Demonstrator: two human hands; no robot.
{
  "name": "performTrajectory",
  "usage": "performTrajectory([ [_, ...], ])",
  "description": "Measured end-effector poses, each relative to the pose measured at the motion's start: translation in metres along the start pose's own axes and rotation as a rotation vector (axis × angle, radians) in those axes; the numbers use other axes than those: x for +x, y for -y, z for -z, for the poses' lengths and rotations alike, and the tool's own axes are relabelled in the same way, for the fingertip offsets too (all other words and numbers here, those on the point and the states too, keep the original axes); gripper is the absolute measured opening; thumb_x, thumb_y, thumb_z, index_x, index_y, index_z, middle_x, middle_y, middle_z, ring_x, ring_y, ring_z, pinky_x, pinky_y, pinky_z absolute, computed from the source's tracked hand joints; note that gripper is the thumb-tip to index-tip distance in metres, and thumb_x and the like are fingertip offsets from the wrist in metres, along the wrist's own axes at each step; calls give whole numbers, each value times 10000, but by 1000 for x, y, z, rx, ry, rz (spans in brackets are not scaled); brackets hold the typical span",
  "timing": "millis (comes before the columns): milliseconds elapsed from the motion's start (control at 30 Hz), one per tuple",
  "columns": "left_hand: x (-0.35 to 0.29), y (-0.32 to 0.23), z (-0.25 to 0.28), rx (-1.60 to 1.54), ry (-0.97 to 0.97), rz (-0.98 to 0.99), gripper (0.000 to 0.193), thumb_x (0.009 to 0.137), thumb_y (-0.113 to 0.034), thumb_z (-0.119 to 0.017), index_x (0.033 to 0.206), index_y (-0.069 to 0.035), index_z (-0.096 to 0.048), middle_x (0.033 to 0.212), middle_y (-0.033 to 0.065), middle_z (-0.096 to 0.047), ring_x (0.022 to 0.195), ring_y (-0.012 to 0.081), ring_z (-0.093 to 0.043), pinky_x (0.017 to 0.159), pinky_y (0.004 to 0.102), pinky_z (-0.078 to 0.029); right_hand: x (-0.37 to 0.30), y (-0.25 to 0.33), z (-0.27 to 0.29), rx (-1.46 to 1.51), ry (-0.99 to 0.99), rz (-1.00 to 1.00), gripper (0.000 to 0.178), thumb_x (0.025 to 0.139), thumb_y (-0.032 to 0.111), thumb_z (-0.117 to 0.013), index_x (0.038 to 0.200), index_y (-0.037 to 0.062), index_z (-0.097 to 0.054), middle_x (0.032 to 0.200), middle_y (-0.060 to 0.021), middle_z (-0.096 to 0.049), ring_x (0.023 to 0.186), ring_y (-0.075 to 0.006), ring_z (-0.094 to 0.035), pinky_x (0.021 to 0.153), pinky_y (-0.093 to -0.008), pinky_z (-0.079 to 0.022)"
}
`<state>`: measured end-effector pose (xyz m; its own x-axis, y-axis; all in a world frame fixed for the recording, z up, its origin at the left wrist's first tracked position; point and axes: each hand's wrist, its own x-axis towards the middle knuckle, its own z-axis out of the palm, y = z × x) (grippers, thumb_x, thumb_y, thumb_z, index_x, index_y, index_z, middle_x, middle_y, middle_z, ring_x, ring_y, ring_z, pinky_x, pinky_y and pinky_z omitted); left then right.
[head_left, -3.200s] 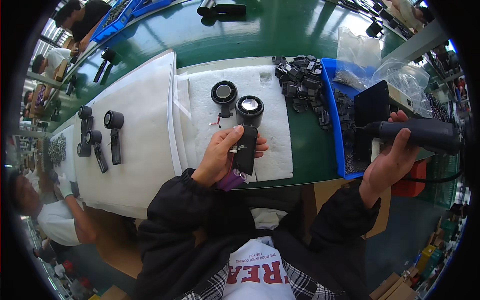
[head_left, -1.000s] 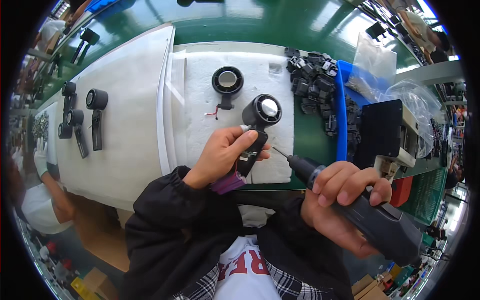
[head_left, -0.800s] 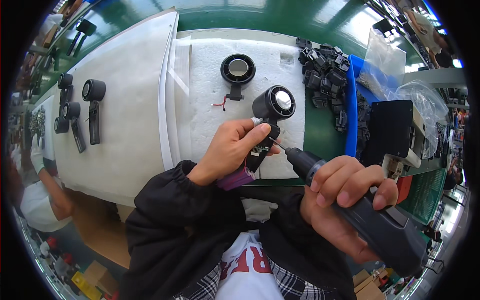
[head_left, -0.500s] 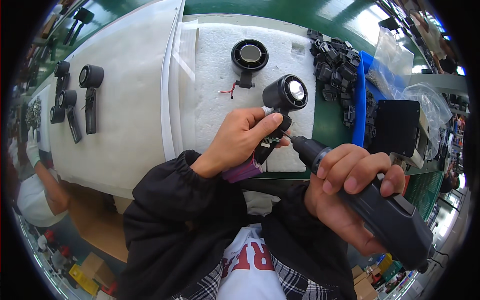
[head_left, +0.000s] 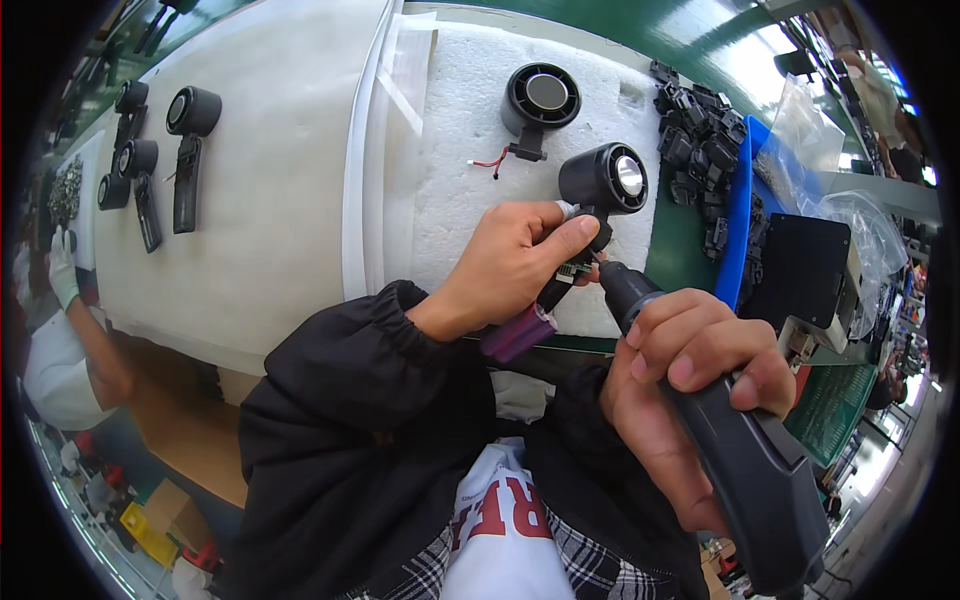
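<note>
My left hand is closed around the neck of a handheld fan with a round black head and a silver centre. Below the fingers its handle lies bare, showing a green circuit board and a purple battery cell. My right hand grips a dark electric screwdriver. Its tip meets the fan's neck beside my left thumb; the screw itself is too small to make out. A second fan head with a red wire lies on the white foam sheet.
Several assembled fans lie on the pale board at left. A heap of small black plastic parts sits right of the foam, beside a blue bin and a black box. At far left shows a co-worker's gloved hand.
The whole scene has shifted rightward in view, with the fan and left hand. The screwdriver's rear end has swung down and left; its tip stays at the fan's neck.
</note>
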<state>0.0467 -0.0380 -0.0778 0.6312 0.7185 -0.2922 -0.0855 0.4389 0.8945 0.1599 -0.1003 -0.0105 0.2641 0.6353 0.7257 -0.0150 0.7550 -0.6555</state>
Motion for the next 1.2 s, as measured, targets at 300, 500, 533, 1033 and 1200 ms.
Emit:
performTrajectory([
  [300, 1, 0, 3, 116, -14, -55, 389, 990, -301, -535, 919, 54, -677, 759, 47, -668, 682, 64, -578, 581, 218, -449, 1, -5, -4, 30, 17, 67, 998, 670, 893, -491, 1078, -18, -504, 765, -118, -488, 484, -190, -456, 505, -343, -412],
  [500, 4, -7, 1, -359, -4, 144, 392, 1008, -312, -468, 1057, 52, -604, 959, 129, -674, 728, 150, -652, 669, 277, -542, 11, -5, 11, 221, -307, 41, 987, 691, 881, -489, 1133, -1, -455, 781, -114, -499, 508, -182, -477, 513, -337, -419],
  [533, 7, -7, 1, -407, 25, 154, 385, 1012, -295, -450, 1083, 58, -585, 959, 152, -670, 742, 183, -660, 692, 300, -553, 16, 5, 21, 215, -308, 66, 966, 733, 860, -467, 1199, 18, -391, 818, -122, -525, 553, -178, -514, 553, -320, -441],
  [1033, 59, -176, -13, -133, -42, -317, 412, 1036, -298, -397, 1216, 54, -515, 1129, 191, -632, 945, 261, -657, 811, 383, -552, -86, -13, 96, -826, -729, 55, 478, 1029, 371, -395, 1175, -71, -505, 1116, -188, -513, 1035, -262, -503, 925, -369, -414],
  [1200, 221, -184, 61, -80, -293, -207, 276, 1027, -290, -438, 1085, -27, -502, 932, 114, -610, 818, 268, -670, 673, 414, -569, -88, -9, 84, -799, -467, -387, 295, 972, 195, -514, 797, -34, -579, 853, -110, -481, 729, -204, -474, 619, -332, -379],
])
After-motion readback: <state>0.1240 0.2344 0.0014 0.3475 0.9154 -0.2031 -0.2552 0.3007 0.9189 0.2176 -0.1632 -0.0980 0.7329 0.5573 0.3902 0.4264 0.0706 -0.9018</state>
